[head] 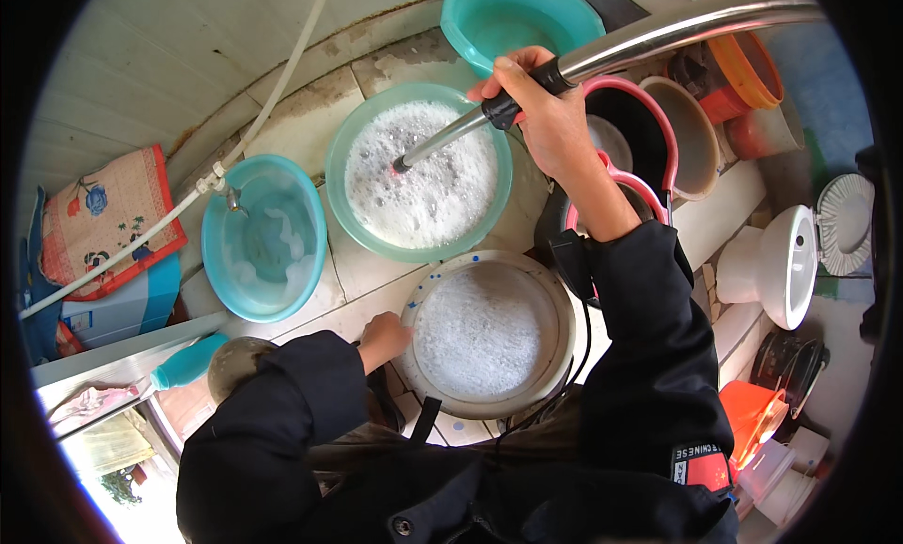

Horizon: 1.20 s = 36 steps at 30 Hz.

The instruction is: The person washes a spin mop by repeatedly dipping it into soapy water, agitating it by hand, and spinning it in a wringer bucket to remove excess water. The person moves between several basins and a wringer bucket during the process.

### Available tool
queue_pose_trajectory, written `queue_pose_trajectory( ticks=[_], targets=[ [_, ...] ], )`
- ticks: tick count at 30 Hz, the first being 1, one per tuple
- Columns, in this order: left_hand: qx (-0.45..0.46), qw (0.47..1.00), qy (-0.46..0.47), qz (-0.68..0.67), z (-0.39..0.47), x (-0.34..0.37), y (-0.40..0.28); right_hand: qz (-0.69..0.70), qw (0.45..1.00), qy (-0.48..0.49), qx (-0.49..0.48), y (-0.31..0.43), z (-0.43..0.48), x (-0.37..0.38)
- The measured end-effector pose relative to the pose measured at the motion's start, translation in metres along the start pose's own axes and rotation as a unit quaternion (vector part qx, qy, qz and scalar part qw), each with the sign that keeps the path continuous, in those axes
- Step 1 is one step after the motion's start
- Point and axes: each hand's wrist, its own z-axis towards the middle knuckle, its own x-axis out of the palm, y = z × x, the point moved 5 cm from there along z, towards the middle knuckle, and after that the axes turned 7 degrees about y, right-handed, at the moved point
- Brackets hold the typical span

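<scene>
My right hand (543, 114) grips the black sleeve of a shiny metal pole (677, 33), which looks like a telescopic mop handle. The pole's thinner lower section slants into a pale green plastic basin (420, 253) full of white suds (451, 198). Foam hides whatever is on the pole's end; a trace of red shows there. My left hand (386, 339), fingers curled, is at the left rim of a white enamel basin (561, 311) with blue spots. That basin, right in front of me, also holds sudsy water (476, 332). Whether the left fingers grip its rim is unclear.
A turquoise basin (264, 308) of water stands left under a tap (234, 202) on a white pipe (282, 78). Another turquoise basin (522, 22) lies beyond. Pink-rimmed black buckets (667, 142), a grey bucket (695, 135) and a white toilet (794, 269) are on the right.
</scene>
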Motion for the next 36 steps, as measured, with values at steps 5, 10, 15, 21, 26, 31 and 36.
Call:
queue_pose_trajectory(
  ticks=[5, 10, 15, 21, 26, 31, 36],
  targets=[
    [-0.014, 0.997, 0.076, 0.011, 0.003, -0.029, -0.032, -0.023, 0.999, 0.032, 0.005, 0.001, 0.000, 0.020],
    [-0.014, 0.963, 0.069, -0.259, 0.008, -0.056, -0.051, 0.028, 0.999, 0.016, -0.017, -0.004, 0.000, 0.034],
    [-0.061, 0.845, -0.044, -0.529, 0.025, -0.053, -0.045, 0.054, 0.989, 0.017, -0.139, -0.021, -0.004, 0.048],
    [-0.013, 0.752, -0.115, -0.649, 0.042, -0.063, -0.042, -0.023, 0.999, -0.001, 0.025, -0.089, -0.026, 0.049],
    [-0.017, 0.745, -0.075, -0.663, 0.053, -0.061, -0.037, 0.009, 0.999, 0.008, 0.052, -0.105, -0.024, 0.042],
    [-0.058, 0.751, -0.073, -0.654, 0.056, -0.063, -0.031, 0.074, 0.993, -0.092, 0.016, -0.069, -0.003, 0.037],
    [-0.100, 0.766, -0.043, -0.634, 0.043, -0.073, -0.021, 0.087, 0.993, -0.065, -0.050, -0.019, 0.003, 0.049]
  ],
)
